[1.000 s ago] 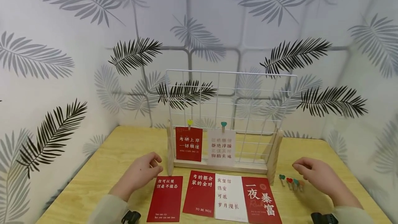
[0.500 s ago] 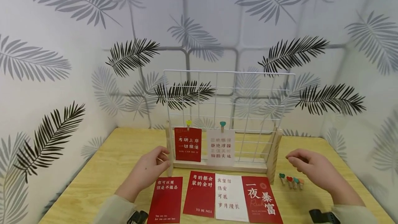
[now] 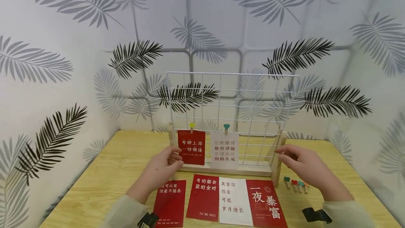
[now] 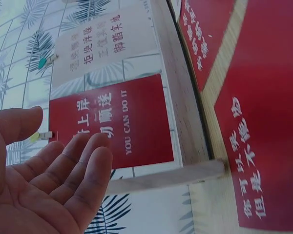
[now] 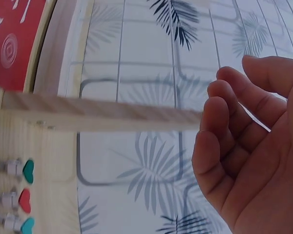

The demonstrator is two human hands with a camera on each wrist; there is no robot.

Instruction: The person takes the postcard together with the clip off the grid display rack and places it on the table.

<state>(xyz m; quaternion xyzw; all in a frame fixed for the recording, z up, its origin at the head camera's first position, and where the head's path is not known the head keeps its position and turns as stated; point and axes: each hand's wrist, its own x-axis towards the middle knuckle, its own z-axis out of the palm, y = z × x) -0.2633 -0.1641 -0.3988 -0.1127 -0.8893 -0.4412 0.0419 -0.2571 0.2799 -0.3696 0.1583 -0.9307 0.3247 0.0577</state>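
Note:
A white wire grid rack [image 3: 259,119] stands upright in a wooden base. A red card [image 3: 191,152] hangs on its left, held by a yellow heart clip [image 3: 192,125]; beside it a white card [image 3: 224,150] hangs from a teal heart clip [image 3: 226,126]. My left hand [image 3: 161,170] is at the rack's left end, relaxed fingers overlapping the hung red card's edge in the head view. At the right wooden upright [image 3: 279,157], my right hand [image 3: 303,163] has its loosely bent fingertips, also seen in the right wrist view [image 5: 249,136]. Neither hand holds anything.
In front of the rack lie a separate red card [image 3: 169,207], then another red card [image 3: 203,200], a white card [image 3: 235,217] and a red printed card [image 3: 267,207] side by side. Several heart clips [image 3: 294,183] lie right of the rack. Patterned walls [image 3: 215,17] enclose the table.
Both hands have moved inward toward the rack's ends, the left one rightward and the right one leftward. The cards and clips stay in place.

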